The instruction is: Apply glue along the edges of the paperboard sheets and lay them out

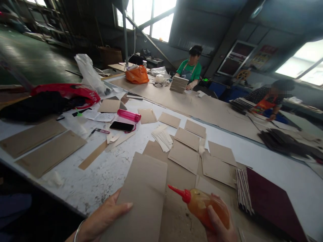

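The 2 hands (107,213) (220,230) are closed, left gripping a grey board (145,191), right a bottle (198,203) (red-nozzled).

No text readable, pale characters on the red bag (83,90) too blurred to make out, faint writing on the open notebook (100,116) too small, wall poster (263,57) markings smeared.

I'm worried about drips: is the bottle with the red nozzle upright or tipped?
Tipped: the bottle lies slanted in the right hand, its red nozzle pointing sideways toward the board in the left hand.
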### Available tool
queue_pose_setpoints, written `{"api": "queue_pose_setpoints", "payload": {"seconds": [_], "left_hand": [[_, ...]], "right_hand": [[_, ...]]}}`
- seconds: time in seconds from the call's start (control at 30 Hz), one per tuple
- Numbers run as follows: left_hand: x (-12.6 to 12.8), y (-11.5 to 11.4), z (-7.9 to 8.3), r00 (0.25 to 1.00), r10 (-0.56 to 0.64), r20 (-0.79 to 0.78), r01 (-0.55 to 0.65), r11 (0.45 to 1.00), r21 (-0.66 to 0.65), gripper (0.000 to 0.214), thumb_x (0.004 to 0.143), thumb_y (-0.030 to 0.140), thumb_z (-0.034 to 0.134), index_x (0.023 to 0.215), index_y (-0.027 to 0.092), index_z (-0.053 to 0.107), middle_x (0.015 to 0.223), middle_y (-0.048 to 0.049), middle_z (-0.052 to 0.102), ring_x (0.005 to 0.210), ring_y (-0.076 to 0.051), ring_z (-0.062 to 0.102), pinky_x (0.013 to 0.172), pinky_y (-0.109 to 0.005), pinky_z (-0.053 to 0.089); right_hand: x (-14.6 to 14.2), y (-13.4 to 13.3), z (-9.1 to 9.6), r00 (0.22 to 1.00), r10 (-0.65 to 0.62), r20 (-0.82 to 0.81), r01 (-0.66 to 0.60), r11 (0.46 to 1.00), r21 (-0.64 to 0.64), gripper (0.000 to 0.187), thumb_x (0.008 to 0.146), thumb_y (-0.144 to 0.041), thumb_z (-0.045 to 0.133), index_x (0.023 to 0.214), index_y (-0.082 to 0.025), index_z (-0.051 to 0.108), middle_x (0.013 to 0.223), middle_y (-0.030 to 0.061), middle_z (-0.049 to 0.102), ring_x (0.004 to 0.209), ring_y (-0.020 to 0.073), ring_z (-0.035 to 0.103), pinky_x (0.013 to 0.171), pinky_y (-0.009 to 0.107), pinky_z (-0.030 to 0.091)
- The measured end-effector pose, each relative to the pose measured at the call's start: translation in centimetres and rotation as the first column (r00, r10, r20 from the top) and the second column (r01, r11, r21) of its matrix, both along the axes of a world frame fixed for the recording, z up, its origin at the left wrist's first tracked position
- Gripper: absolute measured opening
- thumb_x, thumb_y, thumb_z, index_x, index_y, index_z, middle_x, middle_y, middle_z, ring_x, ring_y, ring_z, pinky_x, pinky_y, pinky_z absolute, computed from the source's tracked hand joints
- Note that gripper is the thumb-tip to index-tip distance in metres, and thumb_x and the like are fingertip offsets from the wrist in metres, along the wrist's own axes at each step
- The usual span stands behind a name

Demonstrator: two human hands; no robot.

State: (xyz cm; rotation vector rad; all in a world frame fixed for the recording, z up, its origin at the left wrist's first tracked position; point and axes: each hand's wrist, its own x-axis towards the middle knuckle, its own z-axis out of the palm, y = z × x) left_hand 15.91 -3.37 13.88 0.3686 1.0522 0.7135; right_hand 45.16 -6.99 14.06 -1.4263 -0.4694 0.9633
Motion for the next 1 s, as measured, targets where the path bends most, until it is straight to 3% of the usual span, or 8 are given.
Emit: {"api": "queue_pose_setpoints", "payload": {"seconds": [0.13,0.27,0.4,0.6,0.8,1.0], "left_hand": [[0.3,-0.1,2.3,1.000,0.012,0.001,-0.012,0.999,-0.035,0.095,0.055,0.034,0.083,0.137,0.020,0.038,0.090,-0.0082,0.076,0.079,-0.033,0.071,0.073,-0.044,0.055],[0.1,-0.1,3.2,1.000,0.015,0.026,-0.013,0.998,-0.067,0.101,0.052,0.032,0.085,0.140,0.022,0.034,0.091,-0.0070,0.076,0.080,-0.034,0.071,0.072,-0.044,0.056],[0.0,0.0,3.8,1.000,-0.003,0.023,0.005,0.998,-0.070,0.104,0.052,0.032,0.085,0.141,0.021,0.032,0.088,-0.0075,0.076,0.080,-0.036,0.070,0.070,-0.044,0.056],[0.1,0.5,4.7,0.998,-0.024,0.054,0.027,0.998,-0.049,0.104,0.057,0.028,0.083,0.144,0.020,0.027,0.086,-0.0074,0.077,0.080,-0.036,0.071,0.071,-0.045,0.056],[0.3,1.4,5.9,1.000,-0.018,0.018,0.019,1.000,-0.017,0.096,0.058,0.027,0.083,0.141,0.022,0.035,0.089,-0.0095,0.077,0.082,-0.036,0.070,0.072,-0.046,0.057],[0.6,2.4,7.3,0.999,-0.047,-0.026,0.048,0.998,0.045,0.090,0.065,0.024,0.078,0.142,0.021,0.032,0.099,-0.0118,0.075,0.086,-0.034,0.070,0.072,-0.041,0.057]], "right_hand": [[-0.3,1.6,3.0,0.995,-0.041,0.088,0.034,0.996,0.080,0.065,0.060,-0.044,0.082,0.115,-0.029,0.050,0.109,0.0018,0.061,0.098,0.0230,0.059,0.082,0.033,0.050],[-0.6,2.0,5.5,0.932,-0.068,0.357,0.051,0.997,0.056,0.068,0.061,-0.051,0.078,0.117,-0.028,0.048,0.108,0.0036,0.057,0.096,0.0240,0.057,0.080,0.033,0.048],[-1.0,2.1,7.0,0.878,-0.096,0.469,0.069,0.995,0.075,0.067,0.062,-0.053,0.076,0.116,-0.025,0.047,0.111,0.0053,0.054,0.092,0.0239,0.058,0.073,0.031,0.050],[-0.8,1.4,7.7,0.830,-0.076,0.553,0.047,0.997,0.065,0.064,0.063,-0.051,0.076,0.114,-0.025,0.049,0.111,0.0035,0.053,0.090,0.0209,0.058,0.075,0.026,0.050],[-1.0,0.4,8.2,0.826,-0.060,0.561,0.057,0.998,0.023,0.066,0.062,-0.055,0.075,0.114,-0.025,0.048,0.113,0.0042,0.052,0.087,0.0215,0.058,0.069,0.026,0.052],[-1.0,-0.7,8.3,0.797,-0.035,0.603,0.064,0.998,-0.027,0.063,0.062,-0.057,0.072,0.111,-0.026,0.050,0.113,0.0012,0.052,0.093,0.0222,0.056,0.078,0.028,0.050]]}}
